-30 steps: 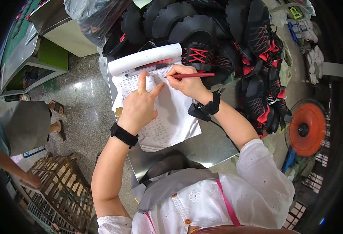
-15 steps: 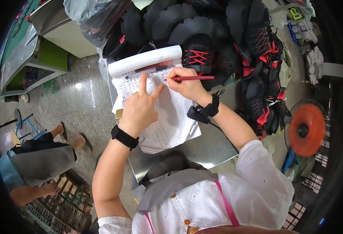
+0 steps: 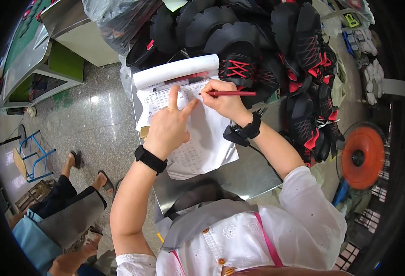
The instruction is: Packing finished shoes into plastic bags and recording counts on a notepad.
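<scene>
A stack of white paper sheets [image 3: 207, 138] covered in handwriting lies on a metal table [image 3: 239, 172], its top pages rolled back. My left hand [image 3: 168, 124] rests on the sheet with two fingers spread and pointing at the written lines. My right hand [image 3: 223, 99] grips a red pen [image 3: 227, 93] whose tip touches the paper near the top. Another red pen [image 3: 184, 78] lies just below the rolled pages. Both wrists wear black bands.
A big heap of black shoe uppers with red laces [image 3: 299, 55] fills the table behind the paper. An orange fan [image 3: 361, 156] stands at the right. A person in sandals [image 3: 64, 202] stands on the stone floor at the left, near a blue-framed stool [image 3: 32, 156].
The person on the floor at the left has shifted along the lower left. My hands have stayed on the paper, the pen tip barely shifting.
</scene>
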Motion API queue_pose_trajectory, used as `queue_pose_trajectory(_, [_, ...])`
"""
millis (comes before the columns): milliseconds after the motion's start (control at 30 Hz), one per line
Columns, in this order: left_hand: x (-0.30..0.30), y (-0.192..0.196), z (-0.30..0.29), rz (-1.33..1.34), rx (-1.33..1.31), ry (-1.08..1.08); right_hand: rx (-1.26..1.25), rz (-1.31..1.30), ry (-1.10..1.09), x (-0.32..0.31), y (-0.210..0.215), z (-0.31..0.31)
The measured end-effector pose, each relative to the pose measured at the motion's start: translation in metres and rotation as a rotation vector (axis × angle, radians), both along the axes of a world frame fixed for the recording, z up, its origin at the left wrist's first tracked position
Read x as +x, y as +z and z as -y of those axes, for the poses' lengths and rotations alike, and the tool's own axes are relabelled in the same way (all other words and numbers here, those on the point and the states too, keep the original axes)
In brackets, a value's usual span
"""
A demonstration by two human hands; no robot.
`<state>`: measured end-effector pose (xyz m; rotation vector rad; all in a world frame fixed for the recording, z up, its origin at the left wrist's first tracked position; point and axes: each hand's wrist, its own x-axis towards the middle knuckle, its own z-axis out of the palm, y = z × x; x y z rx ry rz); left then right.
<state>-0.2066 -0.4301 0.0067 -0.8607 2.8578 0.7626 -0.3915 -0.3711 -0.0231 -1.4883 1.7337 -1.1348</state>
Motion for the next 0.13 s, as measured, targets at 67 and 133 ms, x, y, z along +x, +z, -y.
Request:
queue_pose_trajectory(67, [-0.0001, -0.0007, -0.0014, -0.005, -0.006, 0.000, -0.012, -0.012, -0.003, -0.0003, -0.0016, -0.0013])
queue_pose_trajectory(133, [0.0021, -0.0003, -0.0025, -0.006, -0.013, 0.003, -0.026, -0.020, -0.004, 0.0014, -0.0034, -0.0016])
